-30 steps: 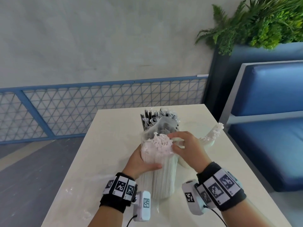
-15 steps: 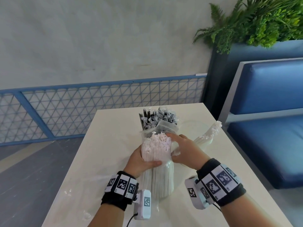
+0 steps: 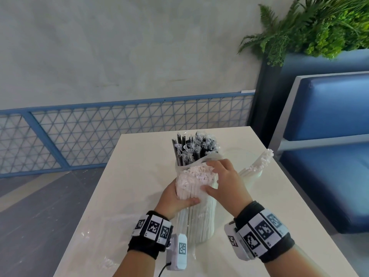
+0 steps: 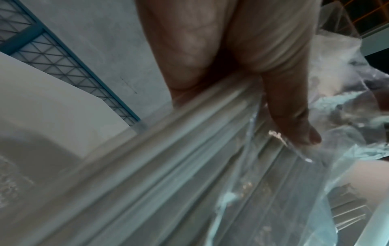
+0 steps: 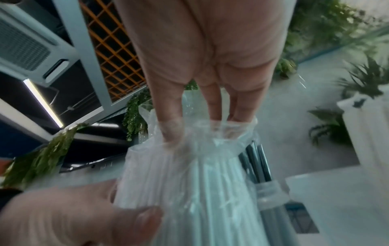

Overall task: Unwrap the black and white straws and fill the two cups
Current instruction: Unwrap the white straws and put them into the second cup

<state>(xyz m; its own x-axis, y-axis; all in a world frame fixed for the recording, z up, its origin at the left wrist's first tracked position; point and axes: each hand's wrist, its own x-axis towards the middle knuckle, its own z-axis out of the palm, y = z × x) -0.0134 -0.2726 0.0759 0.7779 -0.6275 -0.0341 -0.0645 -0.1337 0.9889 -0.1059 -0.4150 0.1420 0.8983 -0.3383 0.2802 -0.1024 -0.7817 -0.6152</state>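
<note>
A bundle of white straws (image 3: 196, 216) in a clear plastic bag (image 5: 189, 183) stands upright on the cream table (image 3: 139, 176). My left hand (image 3: 177, 198) grips the bundle's middle, thumb (image 4: 294, 124) pressed on the plastic. My right hand (image 3: 217, 178) is over the bundle's top, fingers (image 5: 212, 106) curled into the bag's mouth and thumb on the side. Wrapped black straws (image 3: 191, 150) stand upright just behind the bundle, their base hidden. More white straws (image 3: 259, 162) lean out of a white cup (image 3: 257, 173) at the right.
Crumpled clear wrap (image 3: 103, 256) lies on the table's near left. A blue bench (image 3: 329, 156) runs along the table's right edge, with a planter (image 3: 319, 27) behind it. A blue mesh railing (image 3: 99, 132) stands beyond the far edge.
My right hand has moved from the bag's right rim to over the straw tops, fingers now inside the bag's mouth. The left hand has kept its grip on the bundle.
</note>
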